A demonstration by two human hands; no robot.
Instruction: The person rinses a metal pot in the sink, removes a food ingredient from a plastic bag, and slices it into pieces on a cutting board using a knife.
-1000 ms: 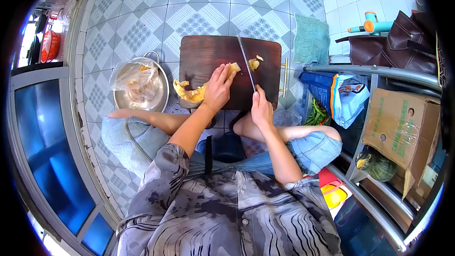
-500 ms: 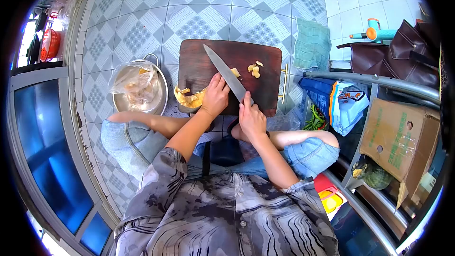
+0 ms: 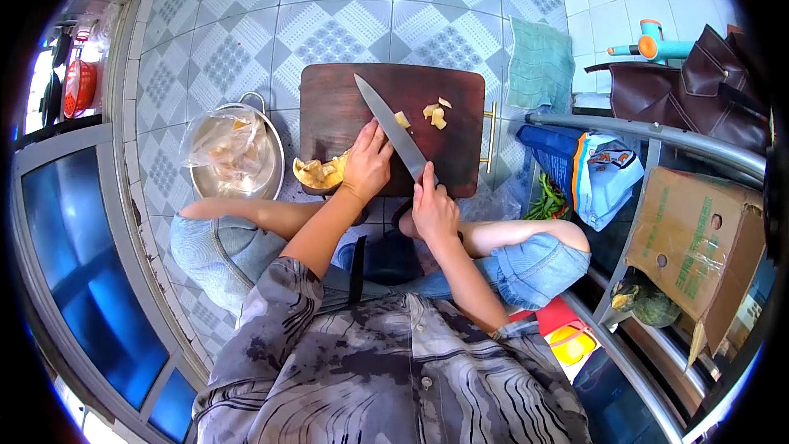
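Note:
A long kitchen knife [image 3: 385, 118] slants across the dark wooden cutting board [image 3: 345, 90], tip toward the far side. My right hand [image 3: 435, 210] is closed around its handle at the board's near edge. Left of the blade, my left hand [image 3: 368, 163] lies with fingers bent over a lumpy yellowish piece of food [image 3: 319, 173], whose kind I cannot make out. Its fingertips are close beside the blade, and the food under them is hidden. One cut chunk [image 3: 402, 120] sits just right of the blade. Several smaller cut pieces [image 3: 436, 115] lie farther right.
A metal pot [image 3: 281, 166] holding a clear plastic bag [image 3: 222, 148] stands left of the board. At right are green chillies [image 3: 546, 199], a blue-and-white bag [image 3: 606, 177], a metal rail [image 3: 657, 138] and a cardboard box [image 3: 686, 238]. A teal cloth [image 3: 538, 66] lies beyond.
The whole view has shifted slightly. The knife and both hands keep nearly the same places over the board, and the cut pieces still lie right of the blade.

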